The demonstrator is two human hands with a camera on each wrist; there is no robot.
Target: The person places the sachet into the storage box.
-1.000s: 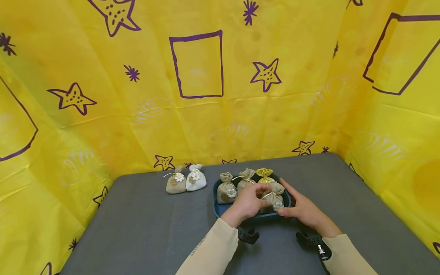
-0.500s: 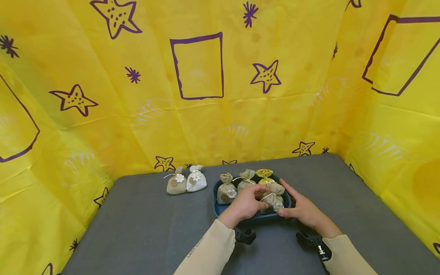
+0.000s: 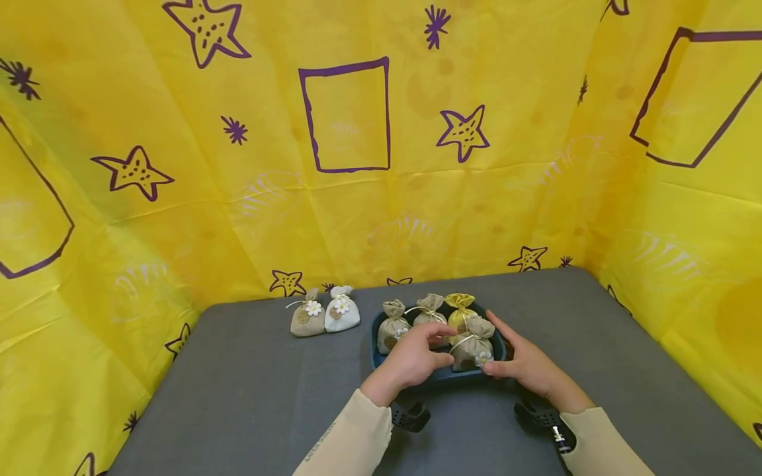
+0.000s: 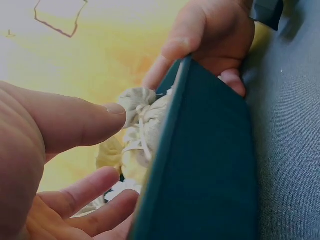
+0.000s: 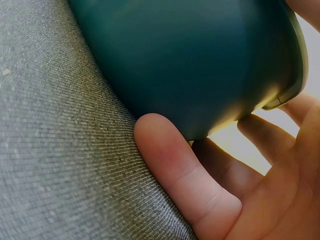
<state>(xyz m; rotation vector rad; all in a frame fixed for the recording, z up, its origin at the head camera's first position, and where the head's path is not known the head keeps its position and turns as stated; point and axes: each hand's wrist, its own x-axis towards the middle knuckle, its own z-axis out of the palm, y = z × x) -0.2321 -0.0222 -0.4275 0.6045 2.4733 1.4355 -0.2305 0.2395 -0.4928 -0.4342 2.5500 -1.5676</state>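
Note:
A blue tray [image 3: 440, 375] holds several small drawstring pouches. At its front right sits a beige pouch [image 3: 473, 344] with a white flower; behind it is a yellow pouch [image 3: 460, 316]. Two more beige pouches, one at the left [image 3: 390, 328] and one at the back [image 3: 428, 311], stand beside them. My left hand [image 3: 407, 357] hovers over the tray, thumb and fingers spread with nothing between them, close to the front right pouch. My right hand [image 3: 532, 370] grips the tray's right end, thumb at the front; in the right wrist view its fingers touch the tray wall [image 5: 190, 65].
Left of the tray, a beige pouch [image 3: 307, 319] and a white pouch [image 3: 342, 314] with flowers lean together on the grey table [image 3: 256, 390]. A yellow patterned cloth [image 3: 345, 218] rises behind the table and along both sides.
My left hand has let go of the front right pouch and drawn back to the left. That pouch stays in the tray. The right hand keeps its place.

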